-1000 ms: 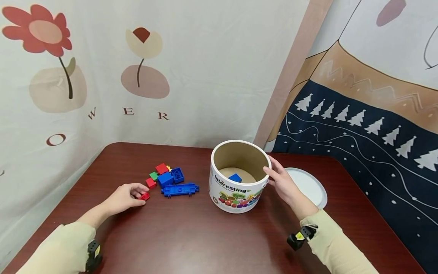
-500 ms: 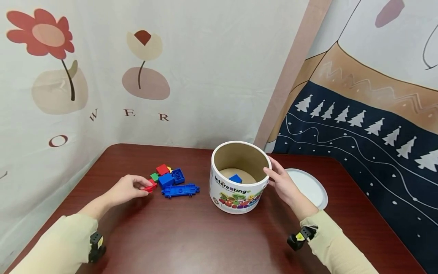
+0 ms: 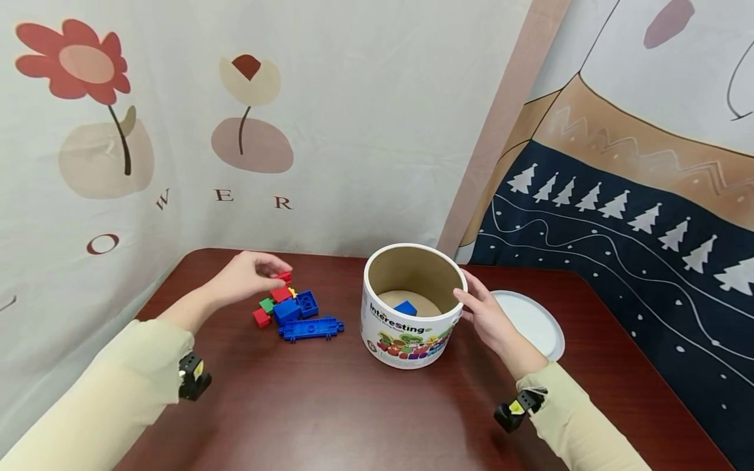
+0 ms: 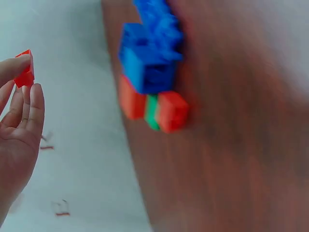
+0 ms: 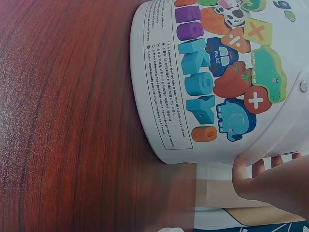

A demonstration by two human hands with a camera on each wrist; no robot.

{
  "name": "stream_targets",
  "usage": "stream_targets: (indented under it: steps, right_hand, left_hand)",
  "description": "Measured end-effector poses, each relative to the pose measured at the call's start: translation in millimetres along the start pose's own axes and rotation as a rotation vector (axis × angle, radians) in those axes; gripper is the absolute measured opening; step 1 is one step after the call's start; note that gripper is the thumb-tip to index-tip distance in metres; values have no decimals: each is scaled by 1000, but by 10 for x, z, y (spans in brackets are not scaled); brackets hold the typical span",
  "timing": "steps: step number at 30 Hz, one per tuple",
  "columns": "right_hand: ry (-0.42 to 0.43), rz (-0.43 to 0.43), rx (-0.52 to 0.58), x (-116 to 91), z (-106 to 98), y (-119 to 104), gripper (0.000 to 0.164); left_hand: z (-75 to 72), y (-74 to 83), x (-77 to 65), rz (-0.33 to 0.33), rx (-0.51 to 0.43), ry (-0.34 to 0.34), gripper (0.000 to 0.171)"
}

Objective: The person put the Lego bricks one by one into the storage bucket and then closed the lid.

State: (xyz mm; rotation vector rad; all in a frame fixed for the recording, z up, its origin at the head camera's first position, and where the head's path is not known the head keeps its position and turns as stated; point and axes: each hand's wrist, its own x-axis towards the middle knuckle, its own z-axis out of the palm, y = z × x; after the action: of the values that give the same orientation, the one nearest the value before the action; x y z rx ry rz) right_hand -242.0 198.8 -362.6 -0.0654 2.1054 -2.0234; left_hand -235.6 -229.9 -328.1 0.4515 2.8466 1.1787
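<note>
My left hand point(image 3: 250, 275) pinches a small red toy brick point(image 3: 285, 277) between thumb and fingers, held above the far side of a brick pile. The left wrist view shows the same red brick point(image 4: 25, 72) at the fingertips. In the pile lie a blue block point(image 3: 285, 312), a hollow blue brick point(image 3: 307, 303), red bricks point(image 3: 262, 318), a green brick point(image 3: 267, 305) and a yellow bit. A long blue wheelless toy car base point(image 3: 311, 328) lies in front. My right hand point(image 3: 485, 311) grips the rim of a white printed bucket point(image 3: 406, 340), thumb over the edge. Inside sits a blue brick point(image 3: 405, 307).
A round white lid point(image 3: 530, 320) lies on the brown table point(image 3: 330, 412), behind the right forearm. Patterned cloth point(image 3: 353, 131) hangs along the table's back and side edges. Each wrist carries a small black camera.
My left hand picked up the red brick from beside the pile, then moved up and away over the pile's far side. The right hand stays on the bucket.
</note>
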Motion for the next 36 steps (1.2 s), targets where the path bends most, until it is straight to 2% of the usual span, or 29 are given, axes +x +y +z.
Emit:
stream_targets:
  steps: [4, 8, 14, 20, 30, 36]
  right_hand:
    - [-1, -5, -7, -5, -1, 5, 56]
    - [-3, -12, -14, -10, -4, 10, 56]
    - [-1, -12, 0, -5, -12, 6, 56]
    - [1, -3, 4, 4, -10, 1, 56]
    - [-4, -7, 1, 17, -10, 8, 55]
    - [4, -5, 4, 13, -10, 17, 56]
  left_hand:
    - [3, 226, 155, 27, -20, -2, 28]
    - [72, 441, 311, 66, -21, -5, 27]
    - [262, 755, 539, 126, -66, -31, 25]
    - [483, 1030, 681, 187, -103, -95, 25]
    - [823, 1272, 821, 229, -121, -153, 28]
    - [914, 1317, 844, 265, -117, -157, 27]
